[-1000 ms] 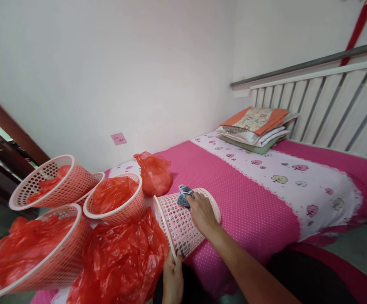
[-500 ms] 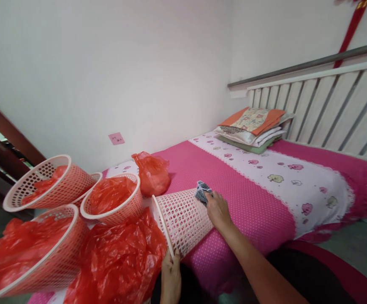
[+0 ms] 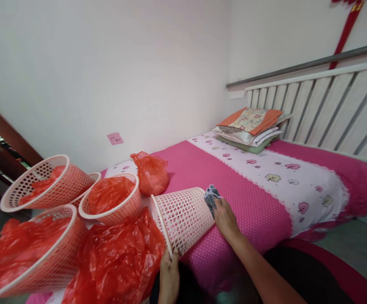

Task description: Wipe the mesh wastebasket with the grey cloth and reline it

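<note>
A pink perforated plastic basket (image 3: 183, 215) lies on its side on the bed, its open rim facing left. My left hand (image 3: 169, 270) is closed on the near lower part of that rim. In my right hand (image 3: 225, 217) a grey-blue cloth (image 3: 211, 198) is gripped, pressed at the edge of the basket's base. Left of the basket, a crumpled red plastic bag (image 3: 120, 253) spreads over the bed. Behind it sits another red bag (image 3: 151, 173), bunched up.
Several pink baskets lined with red bags, such as the middle basket (image 3: 135, 202), lean together at left. The bed (image 3: 253, 211) has a pink dotted cover. Folded bedding (image 3: 249, 126) is stacked near the white slatted headboard (image 3: 322, 105). A wall (image 3: 158, 76) stands behind.
My right hand and the cloth have moved slightly right, from the basket's side to the edge of its base. The left hand keeps its hold on the rim.
</note>
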### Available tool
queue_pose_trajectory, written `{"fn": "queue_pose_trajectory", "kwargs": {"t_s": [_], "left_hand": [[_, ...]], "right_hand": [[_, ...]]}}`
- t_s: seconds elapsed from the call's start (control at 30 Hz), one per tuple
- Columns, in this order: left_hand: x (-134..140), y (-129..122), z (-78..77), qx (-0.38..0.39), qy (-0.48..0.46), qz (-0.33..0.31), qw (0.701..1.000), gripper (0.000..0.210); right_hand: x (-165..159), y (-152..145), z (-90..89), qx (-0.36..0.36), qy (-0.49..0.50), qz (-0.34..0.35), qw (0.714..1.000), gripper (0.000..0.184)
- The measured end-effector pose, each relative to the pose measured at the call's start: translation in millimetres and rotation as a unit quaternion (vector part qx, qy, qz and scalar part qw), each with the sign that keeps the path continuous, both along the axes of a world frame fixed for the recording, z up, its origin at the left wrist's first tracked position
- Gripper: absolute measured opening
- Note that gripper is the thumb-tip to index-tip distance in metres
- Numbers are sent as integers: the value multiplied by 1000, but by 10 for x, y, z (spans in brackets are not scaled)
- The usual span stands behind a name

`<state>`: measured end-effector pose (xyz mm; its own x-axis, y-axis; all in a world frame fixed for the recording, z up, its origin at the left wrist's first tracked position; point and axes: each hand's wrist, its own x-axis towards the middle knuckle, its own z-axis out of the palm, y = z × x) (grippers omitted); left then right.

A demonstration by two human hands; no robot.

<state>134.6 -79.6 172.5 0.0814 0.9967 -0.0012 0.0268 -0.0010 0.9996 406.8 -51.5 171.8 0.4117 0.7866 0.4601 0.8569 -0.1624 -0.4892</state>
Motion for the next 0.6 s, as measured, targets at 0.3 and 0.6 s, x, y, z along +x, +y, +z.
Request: {"fn": "queue_pose_trajectory", "kwargs": {"t_s": [0.3, 0.6], "left_hand": [[-28, 8, -25, 18, 0, -38, 999, 60], [-20, -8, -9, 25, -24, -48, 998, 55]], "right_hand": [[-126, -133, -181, 29, 29, 29, 999, 50], [-682, -225, 168, 60, 12, 155, 986, 54]]}}
